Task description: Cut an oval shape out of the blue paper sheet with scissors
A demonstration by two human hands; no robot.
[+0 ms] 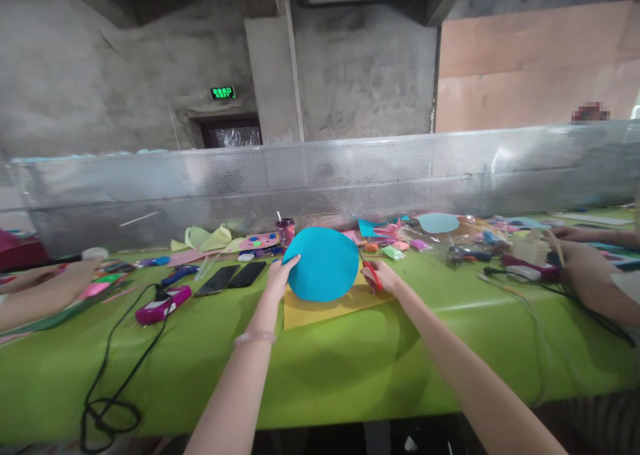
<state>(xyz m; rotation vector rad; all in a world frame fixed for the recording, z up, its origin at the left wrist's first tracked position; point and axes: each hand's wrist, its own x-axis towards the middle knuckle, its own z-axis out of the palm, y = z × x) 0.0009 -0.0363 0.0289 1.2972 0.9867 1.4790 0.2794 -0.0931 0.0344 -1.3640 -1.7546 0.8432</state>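
Note:
A round sheet of blue paper (323,265) is held up over the table by my left hand (285,273), which pinches its left edge with the thumb on the face. My right hand (379,277) grips red-handled scissors (371,274), their blades at the right edge of the blue paper. Under both lies a sheet of yellow paper (310,314) on the green tabletop. How far the blades are apart I cannot make out.
Two phones (233,276), a purple power strip (164,304) with a looped black cord and a lidded drink cup (285,231) are to the left. Paper scraps and clay packets (395,250) line the back, before a perforated metal panel (320,175). Other people's arms (590,268) reach in at both sides.

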